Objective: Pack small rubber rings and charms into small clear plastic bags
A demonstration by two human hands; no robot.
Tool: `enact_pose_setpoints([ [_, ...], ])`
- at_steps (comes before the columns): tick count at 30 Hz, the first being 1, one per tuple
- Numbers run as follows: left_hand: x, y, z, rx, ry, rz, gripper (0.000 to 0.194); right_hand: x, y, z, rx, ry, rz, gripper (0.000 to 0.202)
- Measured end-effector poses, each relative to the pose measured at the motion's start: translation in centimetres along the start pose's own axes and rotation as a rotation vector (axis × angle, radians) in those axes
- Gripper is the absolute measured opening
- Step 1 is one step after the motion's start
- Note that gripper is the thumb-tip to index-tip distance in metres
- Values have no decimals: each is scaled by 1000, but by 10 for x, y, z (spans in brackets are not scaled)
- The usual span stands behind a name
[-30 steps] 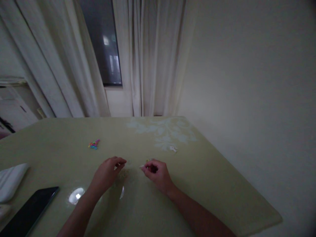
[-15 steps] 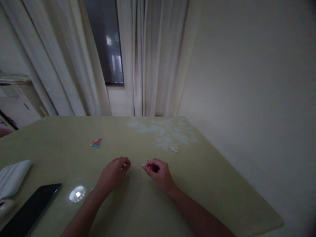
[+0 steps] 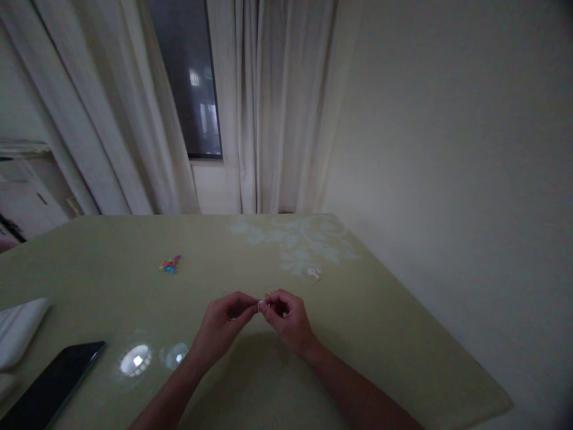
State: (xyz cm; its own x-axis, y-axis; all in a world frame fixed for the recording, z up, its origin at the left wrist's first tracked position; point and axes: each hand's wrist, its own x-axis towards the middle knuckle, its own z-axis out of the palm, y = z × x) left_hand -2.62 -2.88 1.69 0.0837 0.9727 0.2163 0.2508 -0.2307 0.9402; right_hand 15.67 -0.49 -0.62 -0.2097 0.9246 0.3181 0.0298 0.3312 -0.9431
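My right hand (image 3: 290,321) is closed in a pinch on a small white piece (image 3: 261,306), too small to name. A speck of yellow shows behind its index finger. The thumb and fingertips of my left hand (image 3: 224,322) are pressed together and meet the white piece from the left; anything else between them is hidden. Both hands are just above the table. Beyond my right hand lie a few small white pieces (image 3: 314,273). Farther off to the left is a little heap of bright multicoloured pieces (image 3: 170,264).
The greenish table (image 3: 403,358) has a pale leaf pattern toward its far edge. A dark flat device (image 3: 54,385) and a white padded object (image 3: 20,331) lie at the left. Curtains (image 3: 286,107) hang behind the table, and a wall (image 3: 447,149) runs along the right.
My left hand has moved right, so its fingertips now meet those of my right hand at the small white piece. My right hand stays nearly in place. The view has shifted slightly.
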Motion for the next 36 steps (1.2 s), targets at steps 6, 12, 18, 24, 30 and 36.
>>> enact_pose_setpoints([
  [6,0,-7,5,-13,14,20,26,1,2,0,9,-9,-5,28],
  [12,-3,-11,9,264,139,138,23,0,4,1,-98,10,-86,23],
  [18,-4,-16,16,200,89,136,19,-1,2,1,-232,12,-181,15],
  [24,7,-23,-5,109,96,52,35,19,-4,-29,-364,96,-196,18],
  [30,18,-40,-53,532,254,-14,35,38,11,-66,-716,38,-113,13],
  [36,16,-54,-59,903,81,-70,34,37,20,-57,-856,-110,-64,10],
])
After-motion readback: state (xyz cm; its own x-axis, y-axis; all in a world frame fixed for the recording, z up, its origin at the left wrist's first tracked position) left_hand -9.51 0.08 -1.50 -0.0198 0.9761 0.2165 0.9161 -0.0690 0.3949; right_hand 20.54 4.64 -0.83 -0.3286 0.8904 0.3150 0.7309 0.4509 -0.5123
